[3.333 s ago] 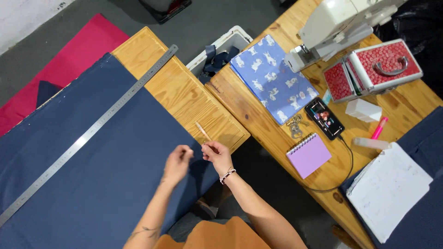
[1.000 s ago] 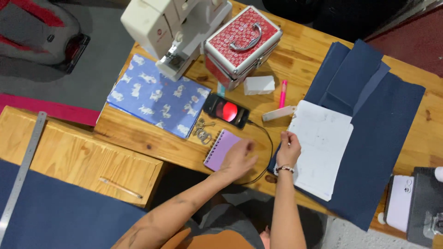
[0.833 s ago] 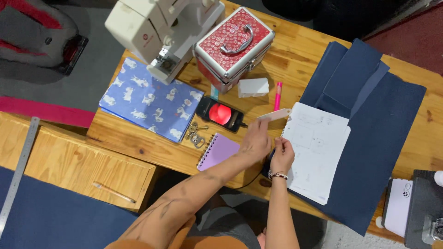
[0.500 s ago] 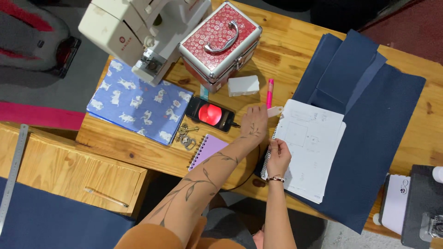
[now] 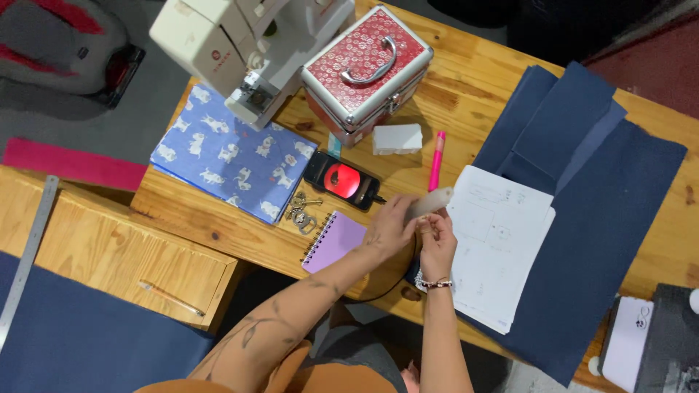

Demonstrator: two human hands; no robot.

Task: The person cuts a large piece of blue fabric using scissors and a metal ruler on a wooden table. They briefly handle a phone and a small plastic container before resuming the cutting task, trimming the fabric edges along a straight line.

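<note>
My left hand (image 5: 392, 223) grips a white tube-shaped object (image 5: 429, 203) and lifts it just above the wooden table (image 5: 473, 87). My right hand (image 5: 437, 239), with a bead bracelet on the wrist, meets the tube's lower end with its fingertips. Both hands hover over the left edge of white paper sheets (image 5: 502, 247) with pencil sketches. A lilac spiral notebook (image 5: 333, 241) lies just left of my left hand.
A phone (image 5: 341, 180), keys (image 5: 300, 212), pink marker (image 5: 436, 160), white block (image 5: 397, 138), red patterned case (image 5: 365, 63), sewing machine (image 5: 240, 44) and blue printed fabric (image 5: 233, 160) sit behind. Navy fabric (image 5: 597, 218) lies right. A pencil (image 5: 171, 298) and metal ruler (image 5: 28, 255) rest left.
I turned from the left table with the pencil to the right table. My left hand reached past the notebook, took the white tube and raised it; my right hand came up to it.
</note>
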